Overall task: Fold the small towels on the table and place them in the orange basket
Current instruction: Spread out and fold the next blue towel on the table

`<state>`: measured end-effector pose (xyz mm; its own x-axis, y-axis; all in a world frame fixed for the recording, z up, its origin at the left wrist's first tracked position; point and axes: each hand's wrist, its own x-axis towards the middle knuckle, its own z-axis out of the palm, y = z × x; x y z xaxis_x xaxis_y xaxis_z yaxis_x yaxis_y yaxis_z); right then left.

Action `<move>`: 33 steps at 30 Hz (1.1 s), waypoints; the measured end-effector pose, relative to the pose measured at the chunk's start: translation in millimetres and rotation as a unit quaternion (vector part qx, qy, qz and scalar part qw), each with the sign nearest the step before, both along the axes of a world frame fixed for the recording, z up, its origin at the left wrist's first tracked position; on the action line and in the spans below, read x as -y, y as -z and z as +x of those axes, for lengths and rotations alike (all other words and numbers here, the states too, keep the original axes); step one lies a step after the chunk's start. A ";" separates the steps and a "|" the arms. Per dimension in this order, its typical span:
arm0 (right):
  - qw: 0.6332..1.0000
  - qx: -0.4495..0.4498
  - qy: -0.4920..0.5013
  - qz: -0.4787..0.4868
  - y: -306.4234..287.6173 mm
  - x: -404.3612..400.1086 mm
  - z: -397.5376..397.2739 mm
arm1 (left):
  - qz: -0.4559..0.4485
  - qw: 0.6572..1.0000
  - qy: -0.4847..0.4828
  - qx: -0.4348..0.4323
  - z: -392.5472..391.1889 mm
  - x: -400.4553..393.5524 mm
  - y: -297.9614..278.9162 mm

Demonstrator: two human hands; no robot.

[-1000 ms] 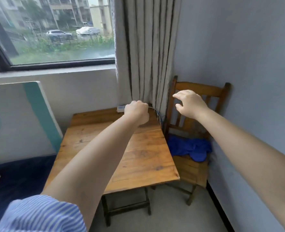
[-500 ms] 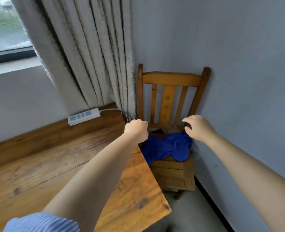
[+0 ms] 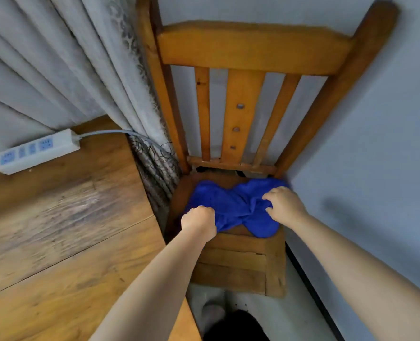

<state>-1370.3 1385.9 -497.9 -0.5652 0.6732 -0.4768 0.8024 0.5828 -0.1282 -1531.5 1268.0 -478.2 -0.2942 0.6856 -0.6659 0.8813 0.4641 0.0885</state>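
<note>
1. Wooden chair (image 3: 238, 264) in the wall corner carries the crumpled blue towel (image 3: 231, 205) at the back edge of its seat, long axis running left to right.
2. Left hand (image 3: 199, 221) grips the towel's left end in a fist; right hand (image 3: 284, 205) rests on its right end, fingers curled into the cloth. Both hands are equally near.
3. Beside the chair stands the table (image 3: 56, 230), with a power strip (image 3: 36, 151) near its far edge.
4. No orange basket shows.

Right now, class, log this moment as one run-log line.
phase: pick-up | left hand: grips blue towel | right hand: fingers curled on towel | towel: crumpled on chair seat | orange basket: not in view
</note>
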 end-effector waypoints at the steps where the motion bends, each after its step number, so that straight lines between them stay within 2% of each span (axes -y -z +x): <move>1: 1.000 0.006 -0.002 0.001 8.1 1.1 -2.0 | -0.012 1.000 -0.009 0.002 0.4 0.4 10.8; 4: 0.999 0.039 -0.027 0.016 62.2 -1.0 -10.3 | -0.046 0.998 -0.036 0.002 3.1 -6.4 69.9; 8: 0.998 0.049 -0.030 0.038 101.7 3.6 -17.0 | -0.044 0.996 -0.068 -0.022 2.8 -10.1 116.6; 13: 0.993 0.043 -0.027 0.102 156.5 1.0 -18.5 | -0.031 0.997 -0.018 -0.072 7.7 -13.1 172.7; 18: 0.986 0.016 -0.063 0.154 164.7 -9.6 -16.7 | 0.017 0.994 0.033 -0.099 12.8 -15.5 186.3; 23: 0.998 -0.038 0.037 0.037 142.0 -13.0 -6.4 | 0.031 0.999 0.001 -0.042 2.2 -15.3 154.6; 28: 0.983 -0.141 0.113 -0.016 75.1 -20.5 -18.9 | 0.111 0.978 -0.124 0.129 -19.4 -21.1 88.6; 31: 0.966 -0.228 0.122 0.001 19.7 -25.6 -37.1 | 0.206 0.927 -0.232 0.212 -34.0 -20.7 32.1; 33: 0.949 -0.289 0.128 0.007 -19.5 -23.7 -51.4 | 0.287 0.861 -0.327 0.263 -45.6 -13.0 -6.7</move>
<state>-1421.7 1409.6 -478.4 -0.5469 0.8275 -0.1268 0.7153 0.3832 -0.5844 -1577.1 1281.0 -471.5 -0.5032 0.7484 -0.4321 0.2160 0.5930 0.7757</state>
